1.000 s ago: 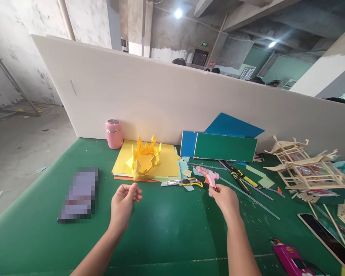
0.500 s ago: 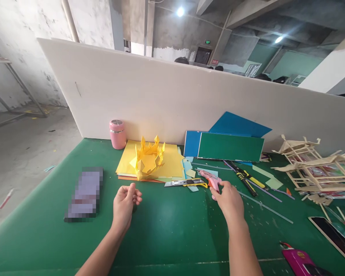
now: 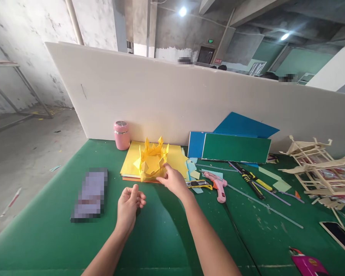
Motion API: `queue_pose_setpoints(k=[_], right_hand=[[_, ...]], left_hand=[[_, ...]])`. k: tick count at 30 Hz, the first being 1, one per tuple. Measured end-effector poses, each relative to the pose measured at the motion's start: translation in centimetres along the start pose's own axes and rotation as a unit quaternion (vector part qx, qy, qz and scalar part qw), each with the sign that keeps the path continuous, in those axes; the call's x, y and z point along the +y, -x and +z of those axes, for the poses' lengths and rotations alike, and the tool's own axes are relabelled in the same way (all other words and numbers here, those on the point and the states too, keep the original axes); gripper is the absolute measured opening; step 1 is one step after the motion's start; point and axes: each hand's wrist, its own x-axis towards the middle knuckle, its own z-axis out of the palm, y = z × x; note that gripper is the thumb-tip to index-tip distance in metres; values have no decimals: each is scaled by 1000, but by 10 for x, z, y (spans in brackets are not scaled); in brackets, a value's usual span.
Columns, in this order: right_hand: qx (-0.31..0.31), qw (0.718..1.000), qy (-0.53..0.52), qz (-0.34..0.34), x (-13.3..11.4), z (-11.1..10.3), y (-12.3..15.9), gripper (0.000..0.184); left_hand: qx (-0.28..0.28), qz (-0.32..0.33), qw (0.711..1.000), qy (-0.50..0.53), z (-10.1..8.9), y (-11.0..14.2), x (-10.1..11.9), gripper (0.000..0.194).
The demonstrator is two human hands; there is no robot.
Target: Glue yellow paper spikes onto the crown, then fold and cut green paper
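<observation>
A yellow folded-paper crown with pointed tips stands on a stack of yellow sheets. My right hand reaches across to its right front edge, with thumb and fingers closed on the paper there. Its far fingers are partly hidden by the crown. My left hand hovers in front of the stack, fingers loosely curled and apart, holding nothing. Just right of my right hand lies a yellow box cutter, partly covered by that hand. Beside it rests a pink glue gun with its black cord trailing toward me.
A pink flask stands at the back left, near a blurred phone-like slab. Pliers, glue sticks and paper scraps lie to the right. Farther right are a wooden stick model and a magenta pouch. A white board borders the back.
My right hand has let go of the glue gun, leaving it on the table, and moved left to the paper crown. My left hand stays about where it was.
</observation>
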Motion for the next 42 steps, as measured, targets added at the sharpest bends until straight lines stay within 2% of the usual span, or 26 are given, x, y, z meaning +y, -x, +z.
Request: queue_pose_setpoints(k=[4, 9, 11, 15, 18, 21, 27, 29, 32, 35, 39, 42], right_hand=[[13, 1000, -11, -20, -1, -4, 5, 8], [5, 995, -72, -71, -8, -23, 26, 15], [-6, 991, -96, -91, -7, -30, 33, 16], [1, 991, -90, -102, 1, -37, 39, 16], [21, 991, -87, -98, 9, -38, 39, 19], [14, 992, -93, -84, 11, -38, 40, 18], [25, 988, -127, -80, 10, -32, 42, 18], [28, 981, -176, -72, 12, -25, 42, 24], [25, 961, -270, -51, 16, -14, 40, 35], [33, 952, -301, -54, 22, -8, 39, 35], [65, 957, -275, -73, 28, -7, 38, 32], [84, 961, -247, -92, 29, -9, 39, 29]], left_hand=[[5, -8, 1000, 12, 1, -4, -1, 50], [22, -11, 998, 53, 9, -11, 7, 38], [-13, -34, 996, 76, 14, -13, 12, 36], [-129, -108, 977, 134, 18, -13, 20, 44], [-160, -100, 973, 131, 17, -13, 21, 44], [-148, -67, 977, 137, 18, -12, 21, 49], [-53, -5, 988, 148, 24, -16, 11, 52], [-35, 7, 988, 151, 25, -17, 6, 52], [-45, 14, 988, 149, 26, -17, 3, 52], [-79, 6, 986, 143, 22, -18, 3, 53], [-118, -36, 978, 169, 17, -23, 7, 49], [-84, -110, 967, 214, 17, -28, 12, 30]])
